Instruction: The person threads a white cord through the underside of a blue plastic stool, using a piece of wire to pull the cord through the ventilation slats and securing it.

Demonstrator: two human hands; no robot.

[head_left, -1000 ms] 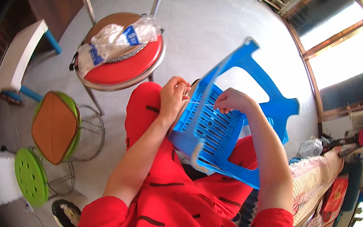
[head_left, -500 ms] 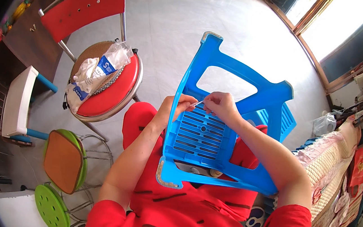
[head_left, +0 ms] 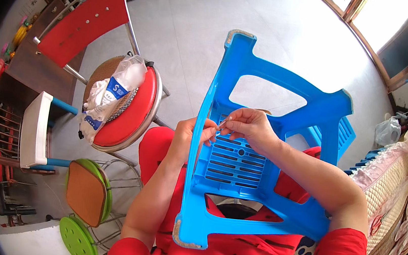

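A blue plastic stool lies upturned across my lap, its legs pointing up and its slatted seat facing me from below. My left hand reaches past the stool's left side, thumb and fingertips pinched together. Over the stool's hollow, my right hand is also pinched, its fingertips meeting those of the left. Between them is a small, thin, light piece; the fingers cover most of it, so its kind cannot be made out. Both forearms rest close along the stool's sides.
To the left stands a red chair with a plastic bag on its seat. Nearer are a white-and-blue stool and green round stools. A quilted cover lies on the right, and another blue slatted piece stands behind the upturned stool.
My view has shifted, so the stool appears larger and lower. Both hands stay pinched together at the small piece, now more hidden by the fingers.
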